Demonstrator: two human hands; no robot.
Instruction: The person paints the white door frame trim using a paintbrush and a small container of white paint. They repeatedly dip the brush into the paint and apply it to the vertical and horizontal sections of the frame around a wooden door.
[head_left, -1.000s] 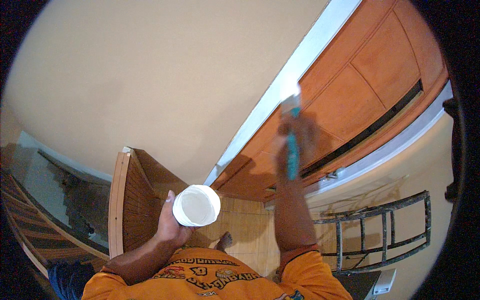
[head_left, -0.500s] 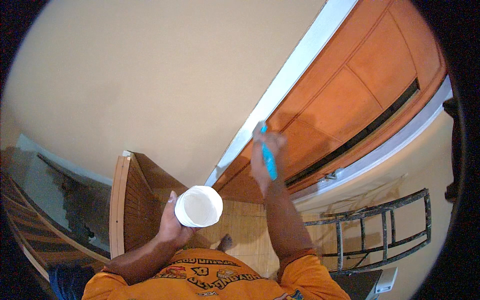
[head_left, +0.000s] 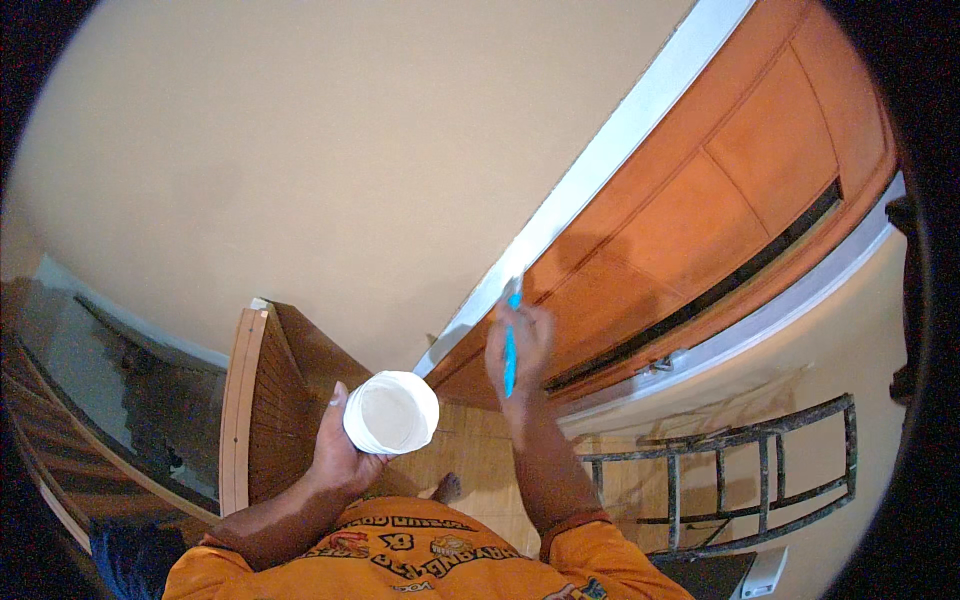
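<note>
My left hand (head_left: 342, 440) is wrapped round a white paint tub (head_left: 395, 412), with pale paint showing inside and its mouth tilted up toward me. In my right hand (head_left: 521, 345) is a paintbrush (head_left: 511, 350) with a bright blue handle, gripped by closed fingers. Its bristles reach the white door-frame trim (head_left: 580, 200) and seem to touch it. To the right of that trim is an orange-brown panelled wooden door (head_left: 740, 190). The beige wall (head_left: 300, 140) lies to its left.
A dark metal ladder-like frame (head_left: 720, 470) leans at the lower right. A brown wooden cabinet or partition (head_left: 270, 410) stands left of the tub. Wooden flooring (head_left: 480, 450) shows below, and dark wooden steps (head_left: 80, 440) are at the far left.
My right hand has moved down and slightly left along the trim, and the brush now points more upright. My left hand and the tub have shifted only slightly left.
</note>
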